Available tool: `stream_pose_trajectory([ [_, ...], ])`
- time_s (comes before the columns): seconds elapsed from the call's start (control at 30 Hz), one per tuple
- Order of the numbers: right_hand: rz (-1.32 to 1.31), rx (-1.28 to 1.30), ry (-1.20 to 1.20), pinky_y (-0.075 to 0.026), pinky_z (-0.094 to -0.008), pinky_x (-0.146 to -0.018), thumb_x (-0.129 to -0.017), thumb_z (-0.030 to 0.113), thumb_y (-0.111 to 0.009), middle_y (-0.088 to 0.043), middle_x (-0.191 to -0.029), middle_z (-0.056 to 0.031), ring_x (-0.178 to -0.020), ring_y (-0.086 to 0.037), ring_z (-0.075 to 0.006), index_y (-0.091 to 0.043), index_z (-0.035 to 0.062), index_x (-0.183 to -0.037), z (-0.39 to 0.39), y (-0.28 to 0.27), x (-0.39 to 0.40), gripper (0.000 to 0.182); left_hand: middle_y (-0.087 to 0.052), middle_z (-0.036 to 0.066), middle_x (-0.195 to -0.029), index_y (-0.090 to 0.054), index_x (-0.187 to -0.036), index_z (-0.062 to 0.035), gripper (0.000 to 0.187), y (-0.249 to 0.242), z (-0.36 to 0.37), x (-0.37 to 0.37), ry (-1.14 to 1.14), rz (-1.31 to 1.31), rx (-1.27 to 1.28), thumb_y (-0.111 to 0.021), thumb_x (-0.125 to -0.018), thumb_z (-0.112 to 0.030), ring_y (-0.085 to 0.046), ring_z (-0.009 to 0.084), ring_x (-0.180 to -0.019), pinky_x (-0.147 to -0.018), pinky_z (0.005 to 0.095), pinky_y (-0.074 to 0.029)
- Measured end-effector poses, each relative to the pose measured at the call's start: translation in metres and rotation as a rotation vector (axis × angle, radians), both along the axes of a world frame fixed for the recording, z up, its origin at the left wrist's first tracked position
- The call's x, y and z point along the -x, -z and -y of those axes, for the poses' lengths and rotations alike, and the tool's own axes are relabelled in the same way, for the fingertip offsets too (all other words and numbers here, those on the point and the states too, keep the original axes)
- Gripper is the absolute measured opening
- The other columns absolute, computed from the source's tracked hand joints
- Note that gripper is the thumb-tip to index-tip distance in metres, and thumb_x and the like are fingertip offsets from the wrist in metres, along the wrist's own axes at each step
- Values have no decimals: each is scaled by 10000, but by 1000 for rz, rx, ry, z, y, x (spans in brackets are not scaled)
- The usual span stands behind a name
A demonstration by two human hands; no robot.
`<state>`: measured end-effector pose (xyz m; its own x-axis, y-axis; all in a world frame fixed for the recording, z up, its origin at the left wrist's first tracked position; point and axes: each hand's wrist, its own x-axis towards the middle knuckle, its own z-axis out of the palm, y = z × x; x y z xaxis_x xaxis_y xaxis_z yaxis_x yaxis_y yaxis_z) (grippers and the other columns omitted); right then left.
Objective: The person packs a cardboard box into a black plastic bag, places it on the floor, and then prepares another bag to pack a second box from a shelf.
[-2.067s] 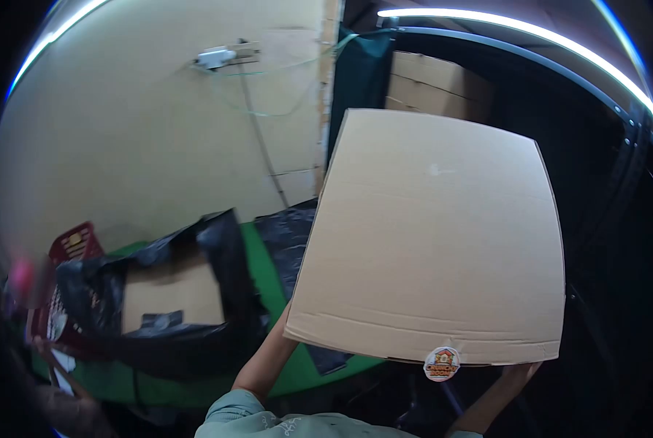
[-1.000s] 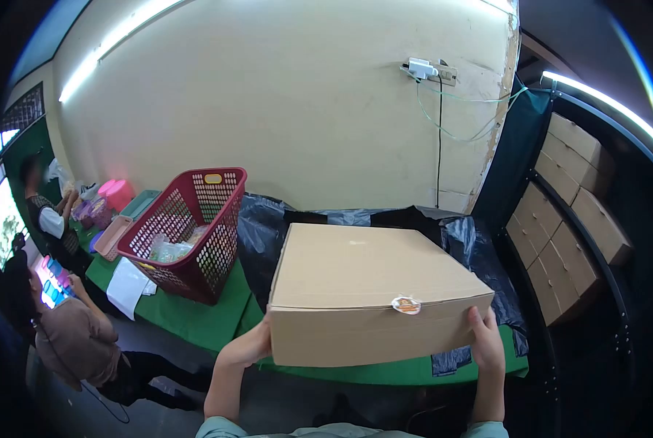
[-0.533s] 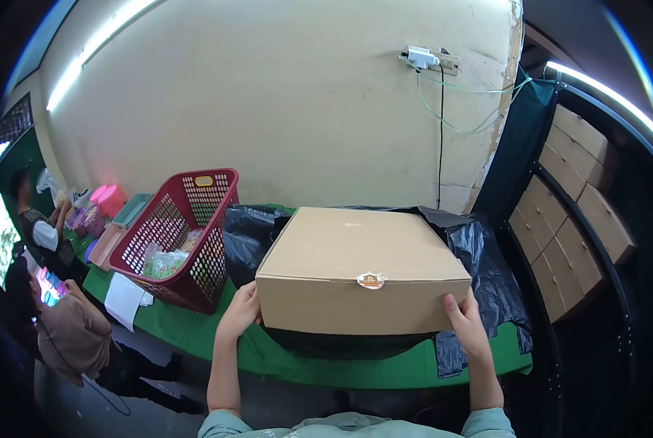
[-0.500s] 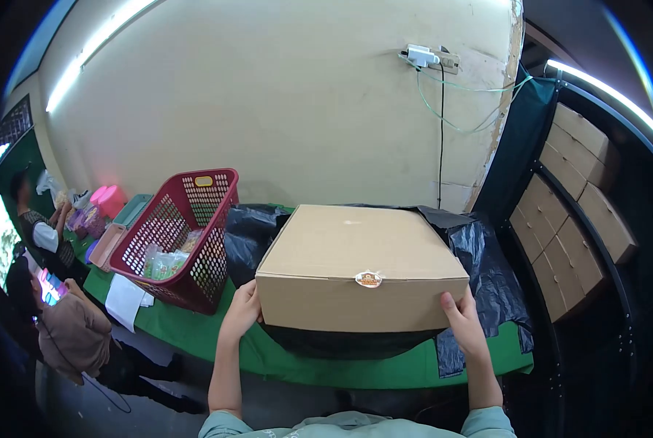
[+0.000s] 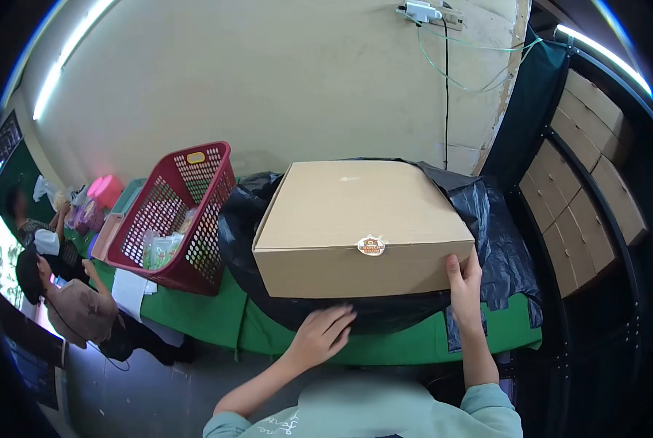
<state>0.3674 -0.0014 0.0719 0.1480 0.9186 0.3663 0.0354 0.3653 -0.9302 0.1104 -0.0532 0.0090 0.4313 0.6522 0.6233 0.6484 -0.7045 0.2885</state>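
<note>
A large closed cardboard box point(image 5: 367, 208) with a round sticker on its front flap sits partly inside a black plastic bag point(image 5: 250, 241). My right hand point(image 5: 465, 285) grips the box's right front corner, thumb on the front face and fingers round the side. Just under the box's front edge, my left hand point(image 5: 323, 337) hovers over the bag's front rim, fingers stretched out and slightly blurred. The bag lies loose around the back and both sides of the box.
Left of the box stands a red plastic basket point(image 5: 173, 219) holding small packets on the green-covered table point(image 5: 195, 317). Papers point(image 5: 128, 293) lie beside it. Two people stand at left. Stacked cardboard boxes point(image 5: 560, 197) fill a rack at right.
My left hand has let go of the box's left front corner and moved right, below its front edge. My right hand stays on its corner. The view has tilted down.
</note>
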Motion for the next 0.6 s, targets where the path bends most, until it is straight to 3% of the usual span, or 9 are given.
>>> stream_pose_trajectory([
  [0.17, 10, -28, 14, -306, -288, -954, -891, 232, -513, -469, -1218, -128, -1119, -426, -177, -326, -30, -1295, -8, 8, -4, 517, -486, 129, -1118, -481, -1160, -50, 485, -16, -19, -17, -198, -267, 39, -631, -755, -270, -431, 248, -1076, -912, 372, -303],
  [0.27, -16, -25, -15, -297, -291, -962, -889, 239, -515, -466, -1224, -132, -1127, -420, -181, -330, -29, -1294, -6, 6, -3, 519, -543, 87, -1011, -548, -1067, -68, 374, -22, -9, -17, -229, -246, 6, -643, -749, -241, -485, 209, -998, -901, 364, -292],
  [0.37, -38, -22, -13, -283, -296, -974, -885, 238, -521, -452, -1238, -138, -1146, -406, -193, -324, -28, -1296, -6, 11, -3, 528, -583, 26, -892, -594, -940, -77, 250, -29, 11, -13, -165, -297, 219, -655, -739, -213, -533, 156, -896, -885, 358, -298],
  [0.47, 25, -77, 45, -321, -277, -925, -891, 243, -514, -498, -1171, -109, -1071, -448, -157, -349, -20, -1274, -4, 14, 0, 493, -586, -23, -775, -600, -823, -82, 141, -39, 20, -14, -112, -252, 7, -656, -732, -174, -548, 114, -798, -850, 352, -340],
  [0.57, 63, -88, 2, -294, -291, -960, -890, 235, -512, -454, -1228, -125, -1133, -409, -185, -295, -10, -1309, 0, 22, -2, 532, -589, -5, -770, -586, -834, -81, 145, -41, 8, -8, 48, -195, -70, -648, -740, -171, -557, 141, -717, -736, 323, -419],
  [0.6, 108, -86, -20, -267, -307, -992, -879, 167, -514, -439, -1247, -171, -1168, -400, -231, -203, 19, -1353, 5, 19, -2, 587, -583, 4, -747, -582, -838, -80, 147, -39, 8, -6, 64, -186, 33, -646, -742, -171, -557, 152, -693, -692, 317, -430],
])
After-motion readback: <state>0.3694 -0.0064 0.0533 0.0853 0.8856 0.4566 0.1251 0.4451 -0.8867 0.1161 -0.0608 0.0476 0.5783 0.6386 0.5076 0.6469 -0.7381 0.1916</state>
